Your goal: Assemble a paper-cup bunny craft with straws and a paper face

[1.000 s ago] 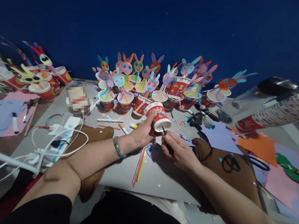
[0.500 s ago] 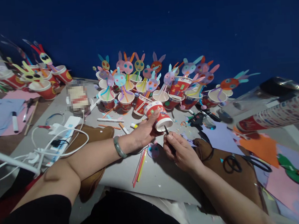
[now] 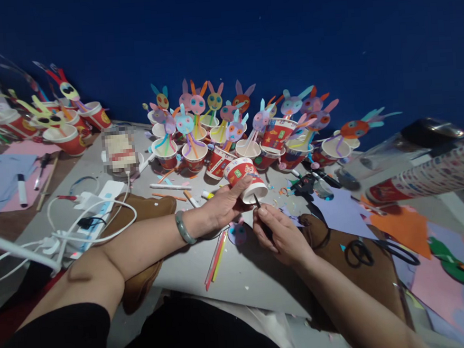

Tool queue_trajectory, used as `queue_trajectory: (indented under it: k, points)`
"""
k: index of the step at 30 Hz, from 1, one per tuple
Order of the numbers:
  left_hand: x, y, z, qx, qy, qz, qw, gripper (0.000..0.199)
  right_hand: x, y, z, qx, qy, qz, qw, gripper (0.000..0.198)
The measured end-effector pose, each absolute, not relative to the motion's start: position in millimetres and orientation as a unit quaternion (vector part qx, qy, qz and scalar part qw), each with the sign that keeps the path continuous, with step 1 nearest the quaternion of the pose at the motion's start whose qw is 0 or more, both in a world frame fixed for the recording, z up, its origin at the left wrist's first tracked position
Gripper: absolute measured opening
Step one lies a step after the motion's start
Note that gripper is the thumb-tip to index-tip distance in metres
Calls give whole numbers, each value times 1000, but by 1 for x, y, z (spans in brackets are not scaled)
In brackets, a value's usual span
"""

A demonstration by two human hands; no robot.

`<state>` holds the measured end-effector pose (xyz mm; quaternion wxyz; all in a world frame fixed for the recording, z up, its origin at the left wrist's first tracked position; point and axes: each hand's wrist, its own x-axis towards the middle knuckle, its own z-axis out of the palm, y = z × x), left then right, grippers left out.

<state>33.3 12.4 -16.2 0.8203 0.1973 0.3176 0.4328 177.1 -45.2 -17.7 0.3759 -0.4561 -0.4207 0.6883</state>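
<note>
A red printed paper cup (image 3: 243, 172) is gripped in my left hand (image 3: 228, 202), tilted so that its white base faces me. My right hand (image 3: 281, 231) is closed around a slim, dark pointed tool (image 3: 264, 222); its exact kind is mostly hidden by the fingers. The tool's tip meets the cup's base or lies just in front of it. Below the hands, a round purple paper rabbit face (image 3: 237, 233) lies on the grey tabletop (image 3: 207, 271). Beside it are a few pink and yellow paper strips (image 3: 214, 260).
Behind my hands stand several paper cups (image 3: 195, 158) with paper rabbit figures. At left are a power strip (image 3: 103, 204) with white cables and more decorated cups (image 3: 65, 138). To the right lie a stack of cups (image 3: 426, 173), coloured paper (image 3: 400, 228) and green scissors (image 3: 455, 264).
Both hands hold nearly the same pose around the cup and the dark tool. My left thumb has shifted slightly to the right on the cup. Little else differs.
</note>
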Motion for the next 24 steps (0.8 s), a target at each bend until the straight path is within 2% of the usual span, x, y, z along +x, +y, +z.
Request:
queue_trajectory:
  k: [5, 10, 13, 20, 24]
  points:
    - [35, 12, -14, 189, 321, 456, 809, 45, 178, -44, -19, -451, -414, 700, 367, 41]
    - [36, 10, -18, 217, 326, 459, 798, 47, 178, -44, -19, -488, -477, 635, 362, 44]
    - [35, 10, -22, 240, 339, 446, 793, 44, 180, -43, -18, -519, -552, 551, 349, 42]
    - [35, 10, -23, 247, 343, 449, 787, 45, 188, -39, -24, -577, -715, 242, 312, 26]
    - [36, 10, -22, 241, 332, 462, 786, 42, 188, -39, -23, -592, -716, 205, 309, 22]
